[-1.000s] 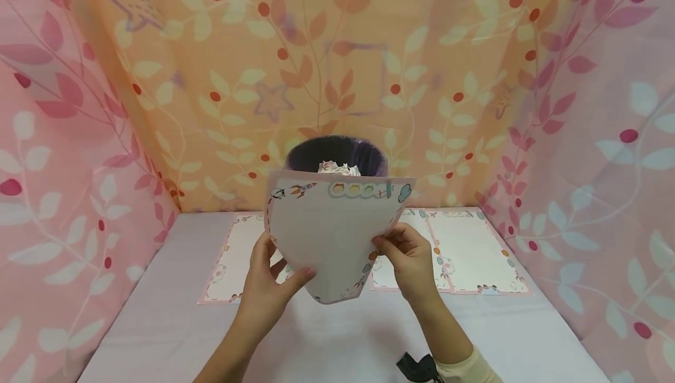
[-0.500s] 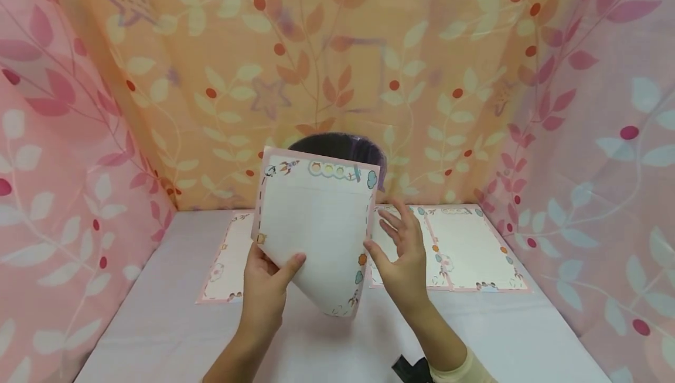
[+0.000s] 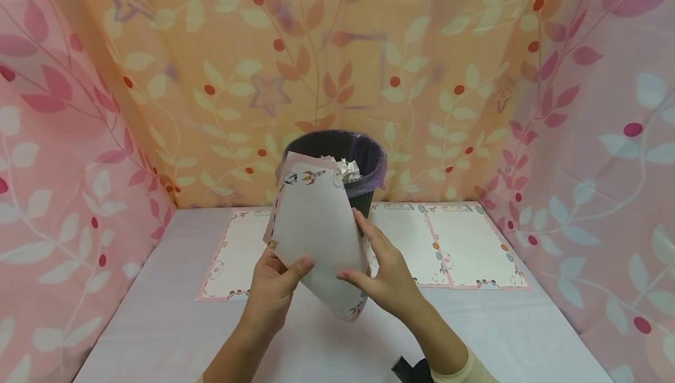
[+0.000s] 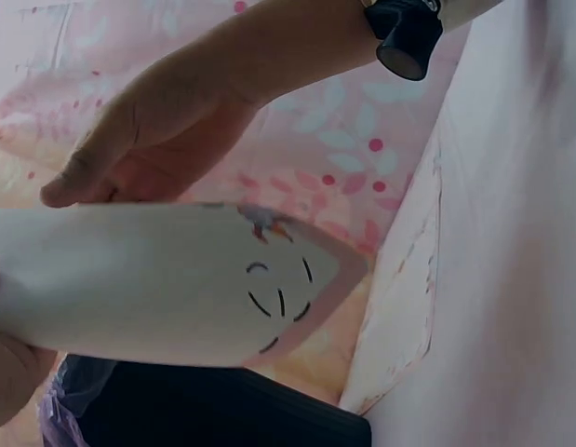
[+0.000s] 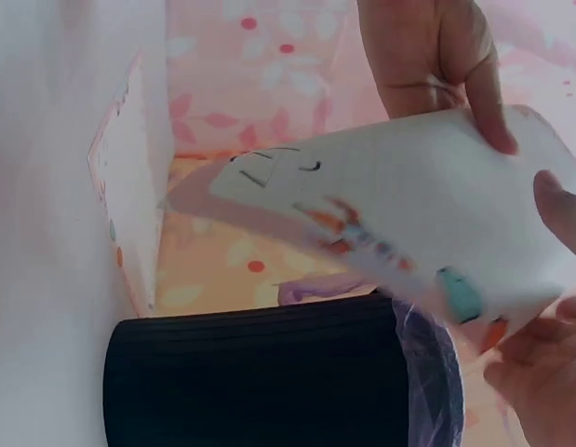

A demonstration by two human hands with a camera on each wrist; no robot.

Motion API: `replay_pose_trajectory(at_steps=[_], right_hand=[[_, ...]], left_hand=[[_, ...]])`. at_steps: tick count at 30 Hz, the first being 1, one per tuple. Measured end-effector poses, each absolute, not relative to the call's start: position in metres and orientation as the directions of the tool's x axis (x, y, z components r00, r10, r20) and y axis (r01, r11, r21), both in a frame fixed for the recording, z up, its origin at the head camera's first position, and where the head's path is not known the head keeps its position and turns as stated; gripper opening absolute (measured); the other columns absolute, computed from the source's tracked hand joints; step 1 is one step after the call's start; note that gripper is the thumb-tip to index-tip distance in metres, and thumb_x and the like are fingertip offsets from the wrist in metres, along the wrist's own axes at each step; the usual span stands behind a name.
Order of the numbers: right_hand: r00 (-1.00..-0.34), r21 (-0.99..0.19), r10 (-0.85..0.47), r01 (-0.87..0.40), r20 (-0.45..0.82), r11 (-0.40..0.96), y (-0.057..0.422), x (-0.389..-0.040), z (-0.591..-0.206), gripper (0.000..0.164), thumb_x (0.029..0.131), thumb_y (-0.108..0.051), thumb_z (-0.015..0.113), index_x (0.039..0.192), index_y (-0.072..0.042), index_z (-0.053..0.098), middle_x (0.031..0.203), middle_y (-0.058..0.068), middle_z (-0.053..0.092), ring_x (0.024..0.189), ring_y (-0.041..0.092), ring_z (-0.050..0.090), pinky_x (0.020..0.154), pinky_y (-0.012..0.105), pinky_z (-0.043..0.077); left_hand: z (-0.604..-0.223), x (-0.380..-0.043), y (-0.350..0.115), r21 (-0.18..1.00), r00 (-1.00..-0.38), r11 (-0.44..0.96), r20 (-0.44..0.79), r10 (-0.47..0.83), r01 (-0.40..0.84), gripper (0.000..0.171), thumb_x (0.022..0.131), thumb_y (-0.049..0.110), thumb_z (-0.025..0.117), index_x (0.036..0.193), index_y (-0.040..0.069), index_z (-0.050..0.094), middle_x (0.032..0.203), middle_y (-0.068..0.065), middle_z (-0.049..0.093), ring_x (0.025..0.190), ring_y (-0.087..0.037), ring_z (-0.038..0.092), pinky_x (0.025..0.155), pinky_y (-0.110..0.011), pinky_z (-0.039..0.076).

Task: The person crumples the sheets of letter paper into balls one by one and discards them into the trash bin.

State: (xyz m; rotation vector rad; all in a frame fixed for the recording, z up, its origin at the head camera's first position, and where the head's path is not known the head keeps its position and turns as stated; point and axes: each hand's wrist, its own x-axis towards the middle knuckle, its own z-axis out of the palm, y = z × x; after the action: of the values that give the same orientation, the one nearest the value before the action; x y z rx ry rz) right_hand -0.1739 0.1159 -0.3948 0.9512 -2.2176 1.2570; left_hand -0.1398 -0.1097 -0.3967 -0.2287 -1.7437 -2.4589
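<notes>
In the head view my left hand (image 3: pixel 271 289) pinches a sheet of stationery paper (image 3: pixel 319 236) by its lower left side, thumb on the front. The sheet is white with a pink border and small printed pictures, held up off the table and bowed. My right hand (image 3: pixel 387 272) is at its right edge, fingers stretched along that side and thumb spread over the front. The right wrist view shows the right thumb over the sheet and fingers (image 5: pixel 539 363) beneath its edge. Behind the sheet stands a black bin (image 3: pixel 362 202) with a purple liner, crumpled paper (image 3: pixel 348 169) inside.
More bordered sheets lie flat on the white table (image 3: pixel 158 336): one sheet (image 3: pixel 232 260) at left, partly covered, and another sheet (image 3: pixel 469 248) at right among overlapping ones. Patterned curtains (image 3: pixel 221 78) enclose the back and sides. A black camera (image 4: pixel 404 47) sits on the right wrist.
My right hand let go of the sheet's right edge, opened, then came back against it. The sheet tilted and now bows more narrowly, uncovering the bin's crumpled paper. The left hand kept its grip.
</notes>
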Motion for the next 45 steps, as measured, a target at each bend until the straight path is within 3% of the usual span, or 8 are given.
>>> replay_pose_trajectory(at_steps=[8, 16, 20, 26, 32, 35, 38, 45], right_hand=[[-0.664, -0.629, -0.392, -0.741, 0.637, 0.234, 0.109, -0.169, -0.397, 0.053, 0.088, -0.015, 0.083, 0.136, -0.013, 0.063, 0.118, 0.004, 0.074, 0.098, 0.017, 0.073, 0.078, 0.033, 0.063], [-0.808, -0.776, -0.276, -0.582, 0.521, 0.242, 0.106, -0.174, -0.402, 0.019, 0.087, -0.016, 0.083, 0.104, -0.013, 0.076, 0.101, 0.003, 0.078, 0.088, 0.017, 0.076, 0.072, 0.029, 0.063], [-0.893, -0.881, -0.175, -0.441, 0.414, 0.169, 0.111, -0.179, -0.402, 0.023, 0.088, -0.021, 0.083, 0.106, -0.01, 0.076, 0.103, 0.009, 0.078, 0.089, 0.022, 0.077, 0.068, 0.035, 0.064], [-0.96, -0.961, -0.053, -0.275, 0.276, -0.027, 0.116, -0.182, -0.399, 0.031, 0.09, -0.025, 0.081, 0.109, -0.004, 0.071, 0.102, 0.015, 0.076, 0.089, 0.028, 0.077, 0.061, 0.042, 0.063], [-0.966, -0.962, -0.124, -0.202, 0.227, -0.187, 0.114, -0.176, -0.393, 0.035, 0.093, -0.014, 0.077, 0.122, 0.003, 0.065, 0.113, 0.011, 0.075, 0.101, 0.029, 0.074, 0.069, 0.041, 0.064], [-0.963, -0.965, -0.178, -0.167, 0.204, -0.204, 0.112, -0.17, -0.392, 0.038, 0.094, -0.01, 0.074, 0.127, 0.003, 0.064, 0.113, 0.005, 0.076, 0.102, 0.028, 0.073, 0.061, 0.038, 0.062], [-0.957, -0.966, -0.207, -0.16, 0.202, -0.203, 0.109, -0.165, -0.392, 0.039, 0.093, -0.009, 0.074, 0.129, 0.004, 0.063, 0.113, 0.003, 0.075, 0.102, 0.028, 0.072, 0.058, 0.038, 0.061], [-0.918, -0.972, -0.339, -0.152, 0.207, -0.182, 0.094, -0.161, -0.406, 0.035, 0.094, -0.008, 0.072, 0.126, 0.006, 0.065, 0.11, 0.001, 0.076, 0.1, 0.024, 0.069, 0.066, 0.038, 0.061]], left_hand=[[-0.399, -0.142, -0.107, 0.882, -0.952, -0.382, 0.306, 0.015, 0.277, 0.066, 0.091, -0.01, 0.07, 0.149, 0.01, 0.044, 0.139, -0.011, 0.06, 0.124, -0.026, 0.064, 0.1, -0.04, 0.056], [-0.408, -0.145, -0.102, 0.887, -0.952, -0.344, 0.287, -0.107, 0.306, 0.055, 0.089, -0.005, 0.075, 0.137, 0.006, 0.05, 0.135, -0.014, 0.063, 0.122, -0.027, 0.065, 0.101, -0.036, 0.056], [-0.412, -0.148, -0.105, 0.87, -0.873, -0.083, 0.476, -0.106, 0.485, 0.064, 0.083, -0.005, 0.081, 0.138, 0.005, 0.048, 0.137, -0.013, 0.056, 0.126, -0.027, 0.058, 0.106, -0.028, 0.05], [-0.417, -0.152, -0.107, 0.622, -0.714, 0.404, 0.69, 0.123, 0.671, 0.086, 0.07, 0.001, 0.093, 0.14, 0.009, 0.044, 0.15, -0.009, 0.042, 0.135, -0.024, 0.045, 0.108, -0.027, 0.041], [-0.421, -0.151, -0.103, 0.538, -0.688, 0.616, 0.726, 0.008, 0.575, 0.053, 0.071, 0.011, 0.095, 0.109, 0.009, 0.058, 0.106, -0.002, 0.055, 0.092, -0.014, 0.054, 0.077, -0.022, 0.047], [-0.42, -0.148, -0.101, 0.662, -0.769, 0.567, 0.635, -0.076, 0.49, 0.029, 0.081, 0.019, 0.088, 0.097, 0.015, 0.063, 0.087, 0.008, 0.063, 0.075, -0.008, 0.059, 0.064, -0.019, 0.05], [-0.415, -0.143, -0.098, 0.832, -0.897, 0.42, 0.434, -0.083, 0.363, 0.017, 0.093, 0.03, 0.076, 0.102, 0.019, 0.067, 0.09, 0.007, 0.071, 0.075, -0.007, 0.067, 0.065, -0.021, 0.056], [-0.401, -0.132, -0.096, 0.992, -0.989, -0.027, 0.122, 0.086, 0.12, 0.056, 0.097, 0.026, 0.072, 0.143, 0.006, 0.047, 0.134, -0.017, 0.063, 0.119, -0.027, 0.067, 0.093, -0.032, 0.059]])
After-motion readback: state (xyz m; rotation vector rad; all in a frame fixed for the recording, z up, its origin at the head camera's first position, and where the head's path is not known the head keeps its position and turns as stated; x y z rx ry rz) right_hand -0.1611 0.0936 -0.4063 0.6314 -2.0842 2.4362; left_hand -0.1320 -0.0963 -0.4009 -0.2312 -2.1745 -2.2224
